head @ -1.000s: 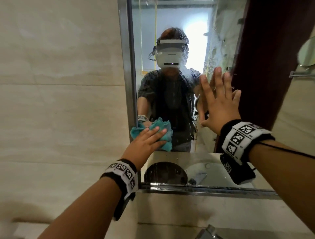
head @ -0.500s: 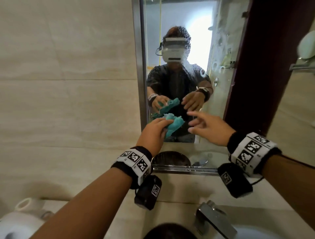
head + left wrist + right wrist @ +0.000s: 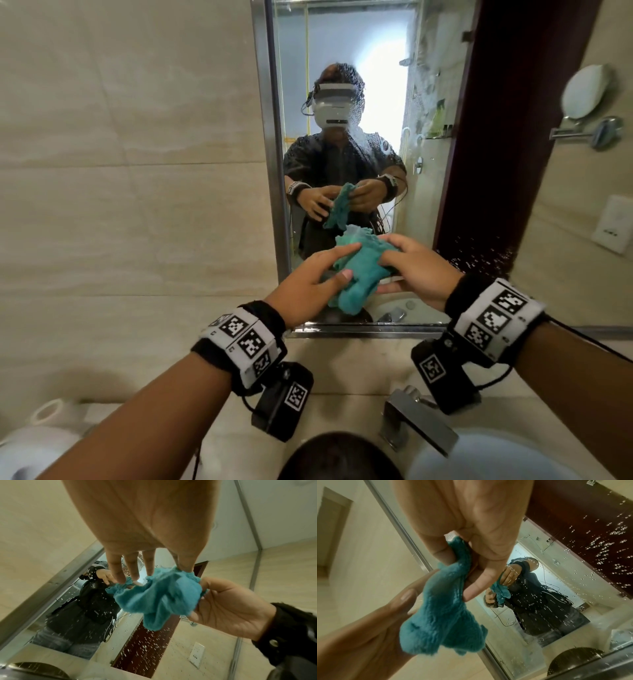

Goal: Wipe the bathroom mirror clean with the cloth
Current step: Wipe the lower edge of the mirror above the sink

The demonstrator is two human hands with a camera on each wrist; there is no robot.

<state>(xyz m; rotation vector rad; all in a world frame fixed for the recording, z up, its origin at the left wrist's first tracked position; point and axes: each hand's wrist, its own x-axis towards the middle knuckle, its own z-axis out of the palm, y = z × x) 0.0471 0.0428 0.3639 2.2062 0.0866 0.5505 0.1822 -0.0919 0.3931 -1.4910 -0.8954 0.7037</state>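
A crumpled teal cloth [image 3: 359, 270] hangs in the air just in front of the lower part of the mirror [image 3: 359, 85], off the glass. My left hand [image 3: 308, 281] pinches its left side, thumb below and fingers stretched over it. My right hand [image 3: 418, 267] grips its right side with curled fingers. In the left wrist view the cloth [image 3: 159, 595] bunches between my left hand [image 3: 147, 563] and right hand [image 3: 228, 608]. In the right wrist view my right hand [image 3: 479, 547] clamps the cloth [image 3: 443, 622]. Water droplets dot the mirror [image 3: 599, 545].
The mirror has a metal frame [image 3: 270, 171] set in beige tiled wall. Below are a chrome faucet [image 3: 414, 421], a white basin [image 3: 513, 459] and a dark round object [image 3: 339, 455]. A round wall mirror [image 3: 585, 92] and a switch plate [image 3: 613, 224] are at right.
My left hand lifted the cloth off the mirror's lower left. My right hand left the glass, came down and took hold of the cloth's other side.
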